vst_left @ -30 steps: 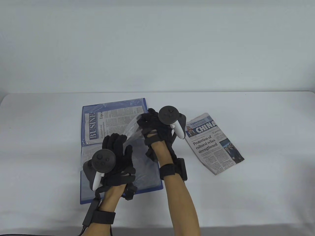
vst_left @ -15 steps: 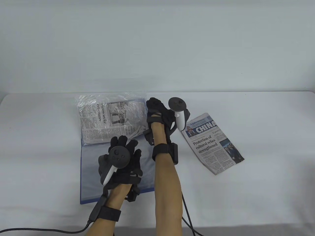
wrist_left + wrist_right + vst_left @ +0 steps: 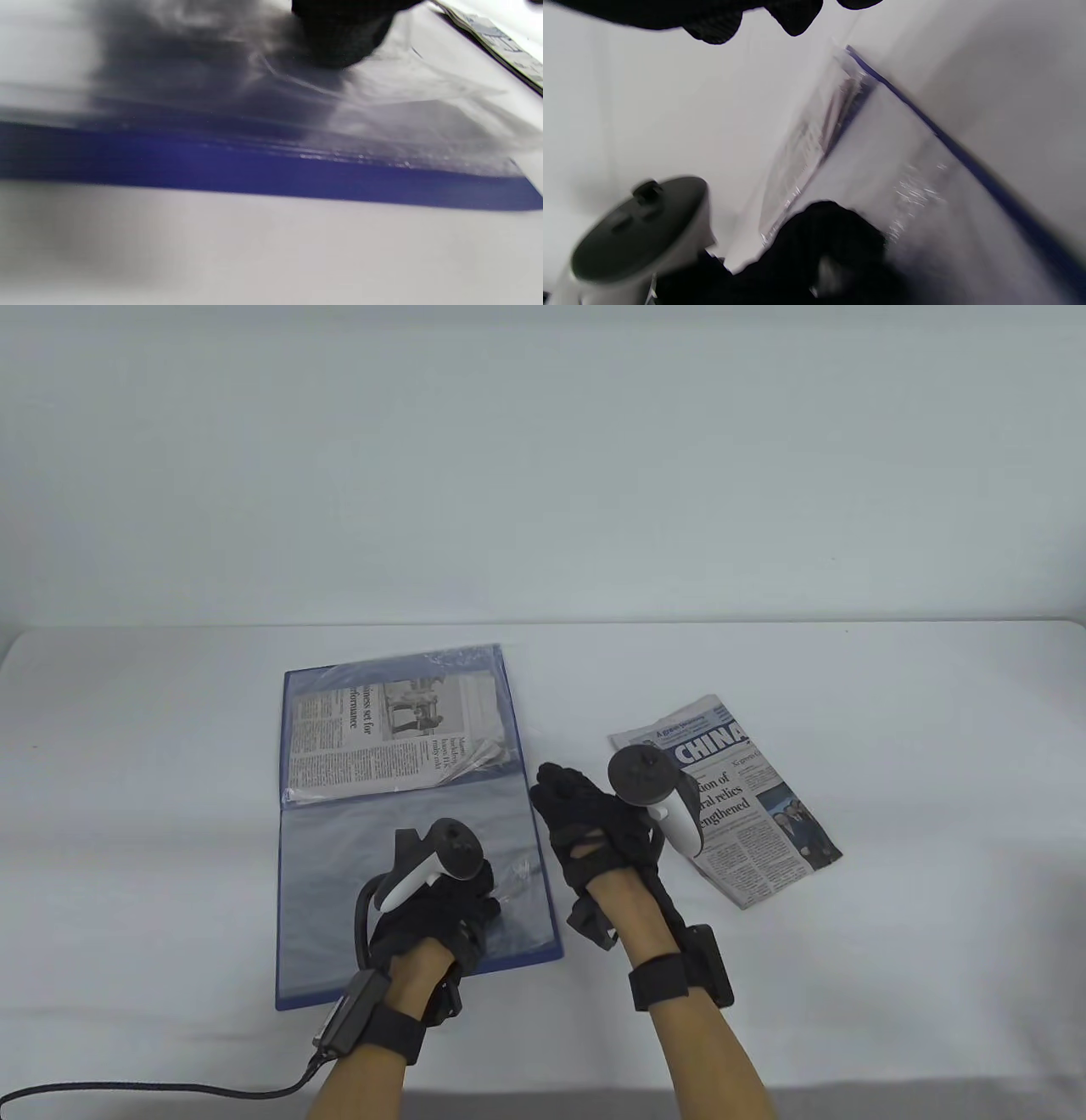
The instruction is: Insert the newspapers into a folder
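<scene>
From the table view, your left hand (image 3: 441, 899) pinches the clear sleeve at the near right of the blue folder (image 3: 407, 831), which already holds one newspaper (image 3: 394, 734) at its far end; your right hand (image 3: 594, 827) hovers loosely open, holding nothing, between folder and second newspaper (image 3: 747, 806) lying right; lose that pinch and the sleeve mouth falls shut. Left wrist view: a fingertip (image 3: 343, 38) touches crinkled plastic; the film could tear. Right wrist view: blurred; nothing blocks your reach.
</scene>
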